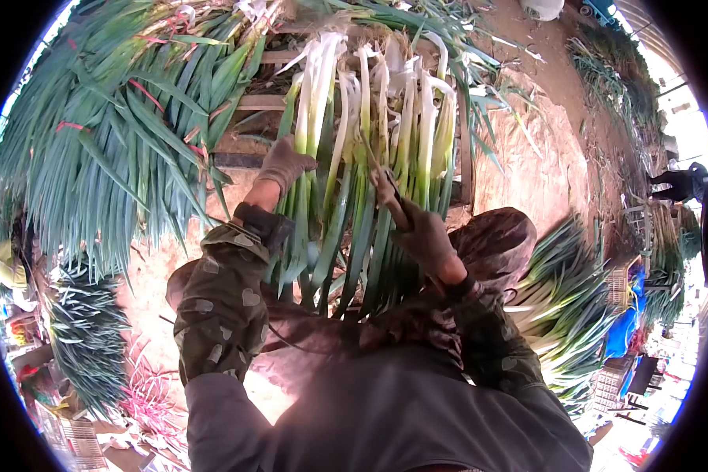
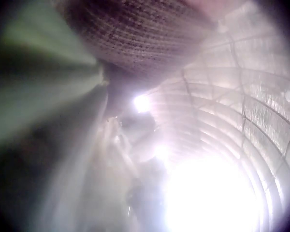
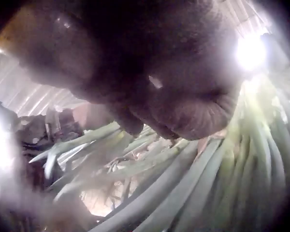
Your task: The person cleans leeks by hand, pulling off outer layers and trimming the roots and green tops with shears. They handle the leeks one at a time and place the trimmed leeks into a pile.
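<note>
Leeks (image 1: 338, 212) with white roots at the top and green leaves lie side by side before the person. My gloved left hand (image 1: 285, 164) touches their left edge, one finger reaching right across a stalk; whether the others curl round it is hidden. In the left wrist view, the knitted glove (image 2: 140, 38) is beside blurred green leaves (image 2: 34, 72). My gloved right hand (image 1: 430, 242) grips a brown-handled tool (image 1: 389, 195), its thin end over the middle stalks. The right wrist view shows that hand (image 3: 183, 92) dark and close above the leaves (image 3: 183, 193), its tool indistinct.
A large leek pile (image 1: 94, 157) with red ties stands at the left, beside the slatted wooden rack (image 1: 261, 103) under the leeks. More leeks lie at lower left (image 1: 86, 338) and right (image 1: 566, 307). Pink strands (image 1: 145, 385) are on the ground. Another person (image 1: 680, 185) is at far right.
</note>
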`<act>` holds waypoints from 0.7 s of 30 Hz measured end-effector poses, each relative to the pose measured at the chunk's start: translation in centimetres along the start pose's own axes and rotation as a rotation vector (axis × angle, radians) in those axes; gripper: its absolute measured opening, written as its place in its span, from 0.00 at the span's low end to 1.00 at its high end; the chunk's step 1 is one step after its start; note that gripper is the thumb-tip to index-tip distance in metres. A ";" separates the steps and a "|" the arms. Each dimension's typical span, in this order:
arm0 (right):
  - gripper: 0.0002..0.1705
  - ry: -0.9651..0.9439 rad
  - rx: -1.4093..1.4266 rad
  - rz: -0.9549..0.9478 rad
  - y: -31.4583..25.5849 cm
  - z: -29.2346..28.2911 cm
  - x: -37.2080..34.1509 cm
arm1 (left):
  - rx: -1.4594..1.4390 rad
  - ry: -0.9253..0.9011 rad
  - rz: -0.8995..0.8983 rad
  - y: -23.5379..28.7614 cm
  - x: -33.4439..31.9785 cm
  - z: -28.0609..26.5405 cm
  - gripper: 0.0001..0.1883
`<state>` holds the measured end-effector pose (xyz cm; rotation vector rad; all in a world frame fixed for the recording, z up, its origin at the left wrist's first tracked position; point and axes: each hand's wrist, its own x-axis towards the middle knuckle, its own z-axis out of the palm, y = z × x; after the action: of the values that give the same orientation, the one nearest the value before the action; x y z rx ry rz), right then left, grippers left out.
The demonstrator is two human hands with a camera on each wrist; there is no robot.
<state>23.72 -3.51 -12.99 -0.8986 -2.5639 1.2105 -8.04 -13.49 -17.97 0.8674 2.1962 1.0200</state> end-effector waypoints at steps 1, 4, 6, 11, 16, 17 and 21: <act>0.25 0.030 0.002 -0.028 -0.2 -0.2 1.4 | -0.007 0.000 0.005 0.1 0.1 -0.1 0.27; 0.19 -0.053 -0.072 -0.023 -1.5 -1.3 4.9 | 0.025 0.010 0.020 -0.8 0.9 0.2 0.26; 0.17 -0.058 -0.130 0.055 -1.6 -1.3 7.6 | 0.028 0.005 0.019 -0.3 0.5 0.1 0.27; 0.16 -0.113 -0.317 0.038 -1.8 -0.1 12.4 | -0.065 -0.009 0.027 -0.4 0.0 0.2 0.27; 0.18 -0.042 -0.394 0.028 -0.9 1.8 15.1 | 0.023 0.034 -0.047 0.2 -0.7 0.3 0.26; 0.20 -0.039 -0.422 0.051 -0.8 2.2 15.6 | 0.045 0.037 -0.060 0.2 -0.7 0.2 0.26; 0.18 -0.027 -0.439 0.053 -0.1 3.4 16.9 | 0.060 0.045 -0.118 -1.4 0.3 1.5 0.28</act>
<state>8.76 4.15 -16.86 -1.0371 -2.9004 0.6782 -7.59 -13.28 -20.02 0.7370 2.2971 0.9300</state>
